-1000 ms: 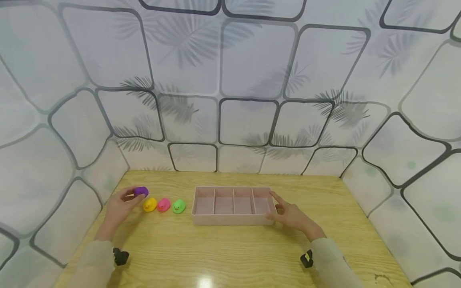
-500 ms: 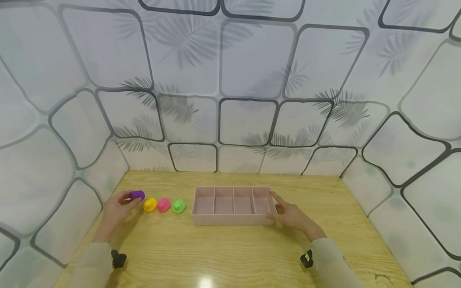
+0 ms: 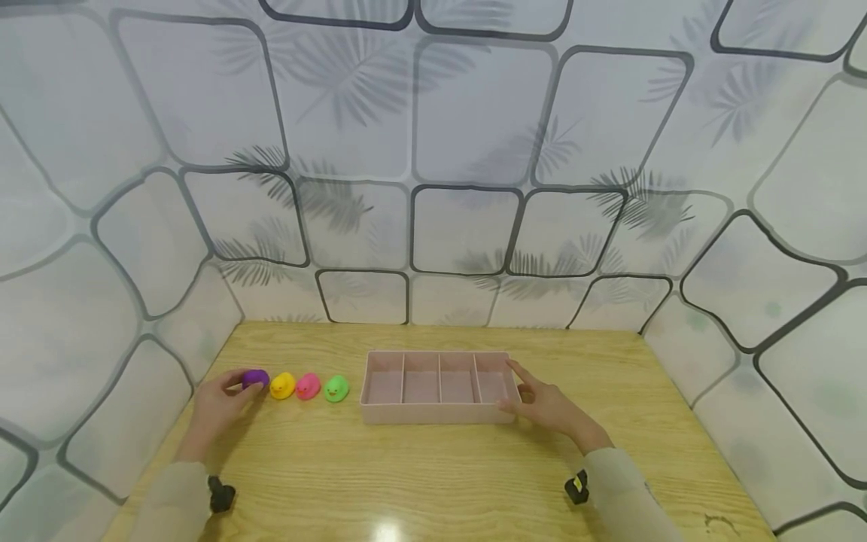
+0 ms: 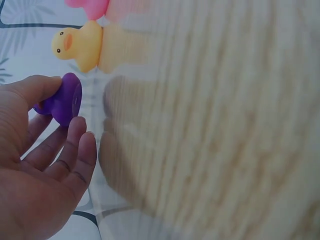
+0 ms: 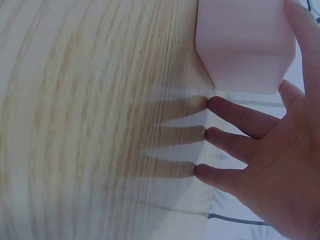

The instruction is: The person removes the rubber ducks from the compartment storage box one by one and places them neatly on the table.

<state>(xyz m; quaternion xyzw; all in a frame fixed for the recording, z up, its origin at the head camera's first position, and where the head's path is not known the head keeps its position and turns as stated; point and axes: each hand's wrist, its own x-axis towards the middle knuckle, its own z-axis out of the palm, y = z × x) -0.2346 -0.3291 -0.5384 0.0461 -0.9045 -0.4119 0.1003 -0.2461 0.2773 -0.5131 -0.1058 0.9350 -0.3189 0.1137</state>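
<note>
In the head view, my left hand (image 3: pixel 218 406) pinches a purple rubber duck (image 3: pixel 256 379) by its sides, left of a yellow duck (image 3: pixel 281 386). The left wrist view shows the purple duck's flat base (image 4: pixel 77 100) slightly above the tabletop, level with my fingertips. A pink duck (image 3: pixel 308 386) and a green duck (image 3: pixel 336 388) continue the row to the right. My right hand (image 3: pixel 550 408) holds the right end of a pale pink divided box (image 3: pixel 433 414), thumb at the near rim and index finger at the far corner. Its other fingers (image 5: pixel 235 117) touch the table beside the box.
The wooden table (image 3: pixel 406 482) is enclosed by patterned walls (image 3: pixel 467 233) at the back and sides. Inside the box, thin dividers (image 3: pixel 439 376) separate several compartments with nothing in them. The box stands just right of the green duck.
My left hand has brought the purple duck down and slightly left, from behind the yellow duck to its left side, in line with the row. My right hand and the box have not moved.
</note>
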